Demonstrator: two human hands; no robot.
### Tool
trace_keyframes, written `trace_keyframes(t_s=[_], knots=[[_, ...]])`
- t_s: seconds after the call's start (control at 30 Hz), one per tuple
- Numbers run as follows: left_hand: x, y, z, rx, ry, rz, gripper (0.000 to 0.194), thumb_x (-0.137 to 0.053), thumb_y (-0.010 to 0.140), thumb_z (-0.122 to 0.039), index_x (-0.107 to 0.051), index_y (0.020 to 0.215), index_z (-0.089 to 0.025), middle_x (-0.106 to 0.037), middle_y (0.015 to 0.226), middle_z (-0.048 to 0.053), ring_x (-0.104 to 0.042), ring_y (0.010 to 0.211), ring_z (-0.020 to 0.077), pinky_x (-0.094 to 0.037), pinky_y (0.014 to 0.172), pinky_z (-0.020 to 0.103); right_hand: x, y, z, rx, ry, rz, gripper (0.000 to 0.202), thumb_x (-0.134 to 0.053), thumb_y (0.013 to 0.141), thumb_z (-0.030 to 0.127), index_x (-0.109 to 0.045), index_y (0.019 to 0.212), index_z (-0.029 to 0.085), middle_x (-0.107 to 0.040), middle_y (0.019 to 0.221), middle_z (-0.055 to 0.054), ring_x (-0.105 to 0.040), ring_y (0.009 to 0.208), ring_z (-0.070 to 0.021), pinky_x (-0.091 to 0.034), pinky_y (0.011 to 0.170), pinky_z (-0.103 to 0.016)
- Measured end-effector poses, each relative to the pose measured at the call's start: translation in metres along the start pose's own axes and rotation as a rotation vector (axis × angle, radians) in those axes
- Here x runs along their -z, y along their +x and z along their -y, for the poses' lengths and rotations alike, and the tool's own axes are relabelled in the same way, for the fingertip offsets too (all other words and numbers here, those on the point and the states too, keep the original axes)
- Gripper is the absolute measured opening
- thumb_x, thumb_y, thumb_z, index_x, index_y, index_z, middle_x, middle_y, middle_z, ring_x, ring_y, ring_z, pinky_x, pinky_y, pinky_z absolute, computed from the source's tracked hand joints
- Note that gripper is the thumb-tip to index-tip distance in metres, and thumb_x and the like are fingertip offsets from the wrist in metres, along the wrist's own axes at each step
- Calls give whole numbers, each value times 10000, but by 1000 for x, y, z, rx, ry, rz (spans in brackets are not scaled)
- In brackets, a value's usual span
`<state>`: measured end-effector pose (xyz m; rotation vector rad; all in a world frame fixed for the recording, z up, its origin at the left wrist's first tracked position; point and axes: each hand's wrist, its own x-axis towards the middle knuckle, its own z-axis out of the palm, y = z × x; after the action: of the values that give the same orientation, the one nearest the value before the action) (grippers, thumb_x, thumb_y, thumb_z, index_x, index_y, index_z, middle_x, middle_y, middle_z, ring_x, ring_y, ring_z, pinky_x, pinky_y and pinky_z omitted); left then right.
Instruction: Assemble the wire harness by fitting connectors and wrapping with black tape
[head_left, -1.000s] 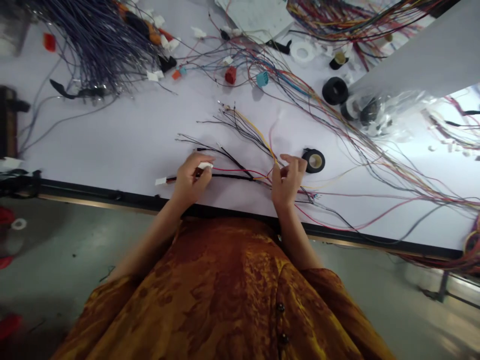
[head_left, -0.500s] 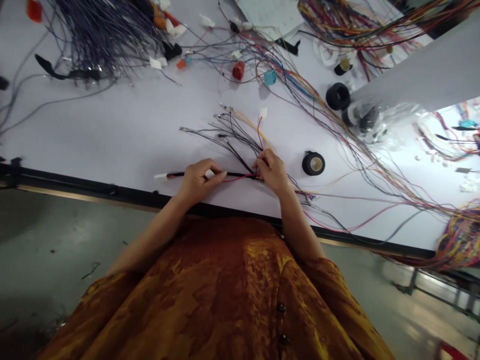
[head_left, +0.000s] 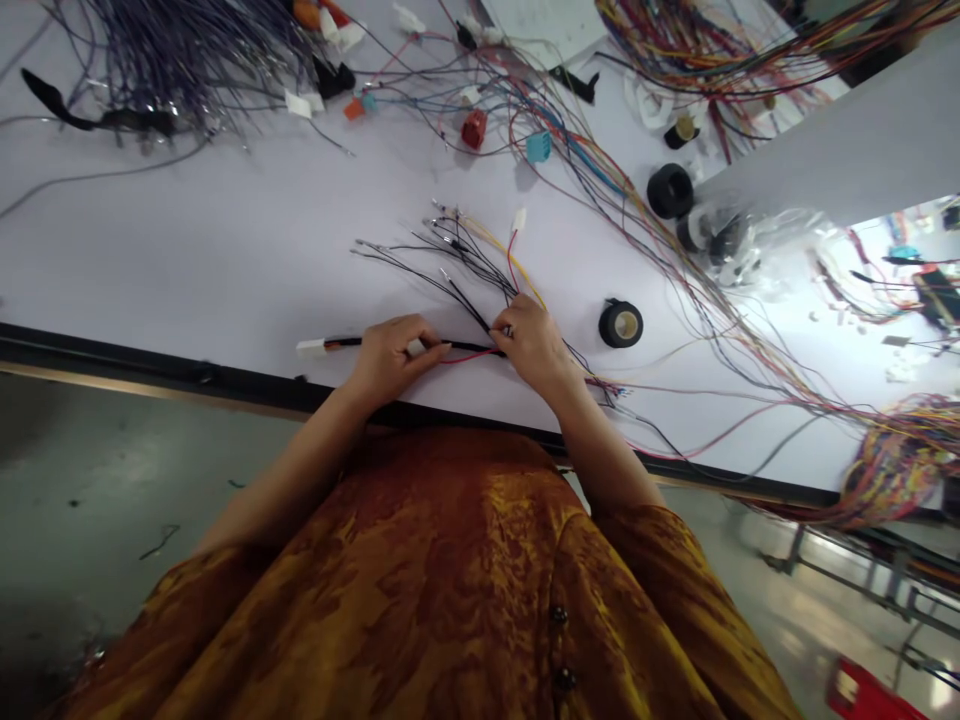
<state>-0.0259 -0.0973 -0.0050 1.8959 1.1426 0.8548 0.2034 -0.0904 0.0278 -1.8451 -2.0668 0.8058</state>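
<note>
The slim black-sheathed cable lies along the white table near its front edge, its white plastic connector at nine o'clock from the left hand. That hand curls narrow over the cable and a thin red wire; whether it grips both is unclear. The right hand pinches the cable at its branching point; its fingertips hide which strands are held. Fine black wires with bare metal terminals fan out toward ten and eleven o'clock from it, and a black tape roll sits between two and three o'clock. Handling this well probably means keeping the right pinch firm at the branch, laying the red wire flat without twisting, and pulling gently, sparing the terminals.
</note>
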Motion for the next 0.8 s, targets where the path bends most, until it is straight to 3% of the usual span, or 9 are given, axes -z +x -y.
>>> trace_keyframes(t_s=[0.1, 0.27, 0.5, 0.67, 0.8], knots=[[0, 0, 1, -3, 16, 1, 210, -661, 865, -360, -627, 736, -198, -643, 700, 3, -542, 626, 137, -395, 613, 274, 0, 2, 4, 10, -33, 15, 138, -606, 796, 103, -661, 688, 168, -600, 896, -78, -542, 775, -168, -426, 709, -315], [0, -1, 4, -5, 31, 24, 211, -654, 870, -375, -626, 749, -204, -660, 722, 11, -555, 645, 149, -399, 626, 282, 6, 4, -7, 10, 132, 63, 56, -625, 724, 131, -608, 687, 170, -594, 806, -37, -542, 731, -150, -433, 687, -297], [1, -2, 7, -39, 111, 63, 196, -645, 876, -363, -631, 754, -210, -677, 757, 15, -598, 726, 173, -412, 673, 297, 18, 1, -18, -251, 601, 213, 17, -553, 781, 188, -544, 784, 202, -584, 560, 28, -555, 519, -124, -436, 499, -241], [2, -1, 7, -54, 103, 85, 202, -652, 868, -374, -629, 740, -219, -671, 741, 4, -596, 700, 163, -414, 672, 299, 19, -2, -24, -235, 768, 184, 173, -645, 806, 341, -550, 823, 198, -599, 604, 28, -578, 546, -107, -461, 507, -219], [5, -2, 2, 15, 31, 86, 187, -633, 869, -392, -652, 822, -212, -677, 784, 13, -581, 682, 149, -421, 621, 279, 18, -2, -25, -152, 766, 87, 158, -651, 818, 338, -573, 843, 203, -545, 641, 48, -499, 527, -78, -425, 511, -219]])
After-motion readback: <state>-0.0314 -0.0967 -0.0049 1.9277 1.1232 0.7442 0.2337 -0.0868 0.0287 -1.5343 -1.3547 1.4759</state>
